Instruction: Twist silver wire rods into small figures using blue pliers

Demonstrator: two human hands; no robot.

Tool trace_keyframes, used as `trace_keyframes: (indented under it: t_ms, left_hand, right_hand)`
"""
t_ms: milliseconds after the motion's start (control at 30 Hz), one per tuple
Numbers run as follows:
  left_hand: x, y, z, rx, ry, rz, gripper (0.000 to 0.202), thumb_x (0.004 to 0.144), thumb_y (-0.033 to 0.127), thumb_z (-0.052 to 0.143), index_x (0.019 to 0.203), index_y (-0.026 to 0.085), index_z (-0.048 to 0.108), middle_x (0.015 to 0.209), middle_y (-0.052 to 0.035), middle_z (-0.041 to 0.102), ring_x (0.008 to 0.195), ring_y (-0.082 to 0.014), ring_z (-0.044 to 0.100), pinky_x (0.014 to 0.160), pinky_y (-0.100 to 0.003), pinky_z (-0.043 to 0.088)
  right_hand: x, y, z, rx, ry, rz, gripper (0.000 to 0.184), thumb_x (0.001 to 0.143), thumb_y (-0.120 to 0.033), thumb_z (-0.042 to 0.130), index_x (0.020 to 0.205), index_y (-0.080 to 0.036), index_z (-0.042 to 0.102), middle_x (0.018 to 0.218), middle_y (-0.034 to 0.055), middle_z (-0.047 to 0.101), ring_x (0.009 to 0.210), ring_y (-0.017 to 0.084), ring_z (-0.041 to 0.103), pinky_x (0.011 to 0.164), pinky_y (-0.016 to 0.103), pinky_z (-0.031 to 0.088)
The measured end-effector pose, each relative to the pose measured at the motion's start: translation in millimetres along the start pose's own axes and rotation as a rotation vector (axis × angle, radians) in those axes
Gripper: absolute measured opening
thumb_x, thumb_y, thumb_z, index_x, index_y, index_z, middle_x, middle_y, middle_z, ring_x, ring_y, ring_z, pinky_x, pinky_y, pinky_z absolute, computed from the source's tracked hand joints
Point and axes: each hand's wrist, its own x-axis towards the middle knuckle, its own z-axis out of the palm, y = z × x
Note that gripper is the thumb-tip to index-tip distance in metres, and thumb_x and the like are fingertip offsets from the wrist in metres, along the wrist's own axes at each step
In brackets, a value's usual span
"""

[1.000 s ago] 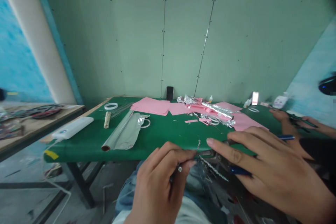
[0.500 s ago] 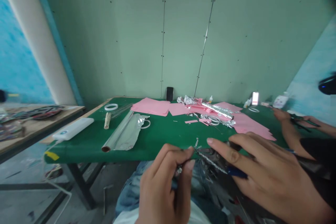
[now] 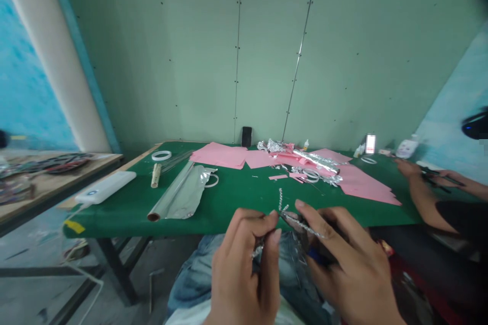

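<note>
My left hand (image 3: 247,264) is closed, thumb and forefinger pinching a twisted silver wire piece (image 3: 281,199), which looks wrapped in foil. One thin end of it stands up above the fingertips, and another strand slants right toward my other hand. A crumpled silver part shows under the left fingers. My right hand (image 3: 343,259) is wrapped round pliers (image 3: 314,255); a bit of blue handle shows below the fingers, and most of the tool is hidden. The pliers' jaws lie close to the joint of the wire, though whether they grip it I cannot tell.
On the green table (image 3: 232,203) lie a foil roll (image 3: 171,193), pink paper sheets (image 3: 221,155), crumpled foil (image 3: 276,145), white tape (image 3: 161,155) and a power bank (image 3: 107,187). A phone (image 3: 246,136) leans on the wall. At right, another person's hands (image 3: 409,170) hold a dark tool.
My right hand has moved left and turned, now covering most of the pliers. The wire's upright end has shifted slightly left and up. My left hand keeps its pinch.
</note>
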Motion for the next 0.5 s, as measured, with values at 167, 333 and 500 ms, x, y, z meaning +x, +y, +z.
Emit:
trace_keyframes:
  t_ms: [167, 333, 500]
  left_hand:
    - [-7.9, -0.3, 9.4, 0.070, 0.106, 0.022, 0.026, 0.091, 0.005, 0.048, 0.111, 0.020, 0.056, 0.093, -0.0044, 0.058, 0.084, -0.0155, 0.060, 0.075, -0.026, 0.048]
    - [-12.4, -2.4, 16.0, 0.077, 0.142, 0.036, 0.028, 0.093, 0.006, 0.046, 0.116, 0.019, 0.054, 0.094, -0.0055, 0.058, 0.089, -0.0178, 0.060, 0.078, -0.029, 0.048]
    - [-2.7, -13.0, 6.4, 0.012, 0.025, -0.042, 0.021, 0.093, 0.009, 0.050, 0.108, 0.020, 0.058, 0.096, -0.0049, 0.061, 0.088, -0.0157, 0.063, 0.076, -0.026, 0.049]
  right_hand:
    - [-6.4, -9.3, 12.4, 0.014, 0.021, 0.054, 0.060, 0.086, -0.017, 0.058, 0.143, -0.028, 0.048, 0.099, 0.0074, 0.059, 0.084, 0.020, 0.061, 0.069, 0.029, 0.051]
    - [-6.0, -12.1, 21.8, 0.116, 0.042, 0.072, 0.055, 0.086, -0.015, 0.056, 0.140, -0.025, 0.051, 0.099, 0.0066, 0.062, 0.077, 0.016, 0.063, 0.065, 0.024, 0.053]
    - [-1.8, -7.3, 26.2, 0.183, 0.006, 0.097, 0.055, 0.085, -0.013, 0.054, 0.138, -0.026, 0.052, 0.101, 0.0065, 0.063, 0.080, 0.017, 0.065, 0.068, 0.025, 0.055]
